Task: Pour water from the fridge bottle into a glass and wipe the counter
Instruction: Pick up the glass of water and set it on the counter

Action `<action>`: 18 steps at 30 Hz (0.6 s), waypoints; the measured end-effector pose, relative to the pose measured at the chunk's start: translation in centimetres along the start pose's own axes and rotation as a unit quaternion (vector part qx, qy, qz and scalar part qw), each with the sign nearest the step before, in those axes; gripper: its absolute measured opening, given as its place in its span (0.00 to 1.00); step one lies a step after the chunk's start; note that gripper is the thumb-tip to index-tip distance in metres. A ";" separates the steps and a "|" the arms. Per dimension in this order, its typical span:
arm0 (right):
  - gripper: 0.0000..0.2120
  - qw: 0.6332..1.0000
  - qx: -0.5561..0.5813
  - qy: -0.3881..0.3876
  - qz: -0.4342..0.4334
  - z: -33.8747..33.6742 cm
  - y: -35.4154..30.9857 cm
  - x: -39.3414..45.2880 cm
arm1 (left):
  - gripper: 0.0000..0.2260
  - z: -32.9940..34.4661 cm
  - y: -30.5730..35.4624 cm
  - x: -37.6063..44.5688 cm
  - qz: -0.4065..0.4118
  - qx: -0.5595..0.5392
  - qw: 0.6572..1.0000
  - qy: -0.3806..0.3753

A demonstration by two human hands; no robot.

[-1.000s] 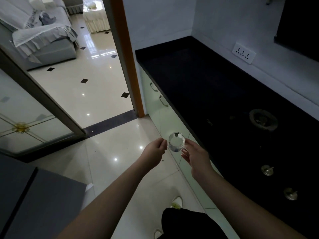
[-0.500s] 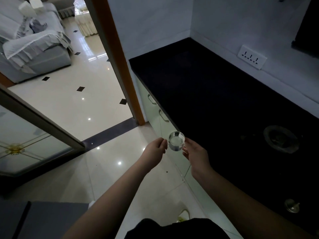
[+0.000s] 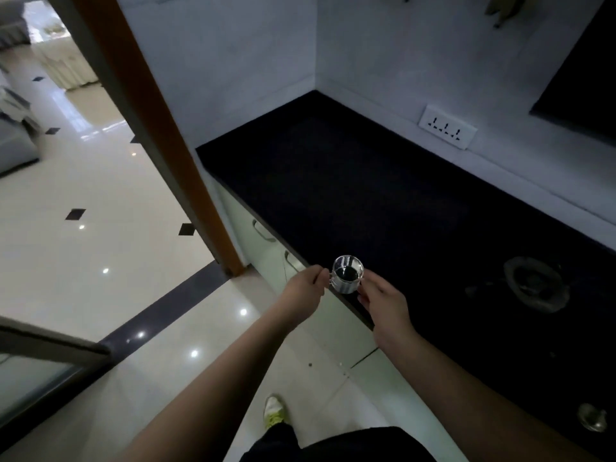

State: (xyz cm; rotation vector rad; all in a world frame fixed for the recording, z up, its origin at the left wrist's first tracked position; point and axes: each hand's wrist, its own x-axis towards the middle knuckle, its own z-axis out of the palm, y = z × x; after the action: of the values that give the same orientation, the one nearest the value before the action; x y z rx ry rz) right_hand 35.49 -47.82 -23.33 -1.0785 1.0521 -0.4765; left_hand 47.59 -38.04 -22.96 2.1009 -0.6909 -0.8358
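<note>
1. Glass [image 3: 347,273] held between both hands, over the front edge of the counter [image 3: 383,195]; resting on it or just above it, cannot tell
2. Left hand [image 3: 305,288] at the glass's left side, fingers curled, tips pinching what looks like a small handle
3. Right hand [image 3: 383,303] at the lower right side, fingers loosely bent round the wall; how firm the grip is, hard to judge
4. Glass upright, rim level, dark inside against the black top; water in it or not, impossible to say from this light
5. Judged progress: early to middle. Glass brought to the counter, about to be set down or just set down. Pouring either not begun or not provable
6. Left to do, by the look of things: fetch the bottle if not yet poured, pour, then wipe
7. No bottle, fridge or cloth anywhere in view
8. Counter very dark, so drops or spills would not show; round fitting [image 3: 535,283] at the right and a knob [image 3: 591,416] below it barely readable
9. Socket [image 3: 447,127] on the back wall plain enough; dark panel at upper right cut off by the frame edge
</note>
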 end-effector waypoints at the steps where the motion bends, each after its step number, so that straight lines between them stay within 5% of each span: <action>1: 0.11 1.000 0.008 0.007 -0.005 0.6 -0.3 0.4 | 0.14 -0.7 0.2 1.0 0.011 0.010 1.000 -0.012; 18: 0.08 0.981 0.114 0.149 -0.047 2.5 -3.7 8.1 | 0.14 -2.0 4.2 15.0 0.119 0.064 0.977 -0.166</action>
State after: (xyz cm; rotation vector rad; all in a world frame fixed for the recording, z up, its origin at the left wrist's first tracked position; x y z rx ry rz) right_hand 41.92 -54.38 -23.59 -0.8704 1.1787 -0.8349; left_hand 57.81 -49.92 -23.57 1.9563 -1.1761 -1.0394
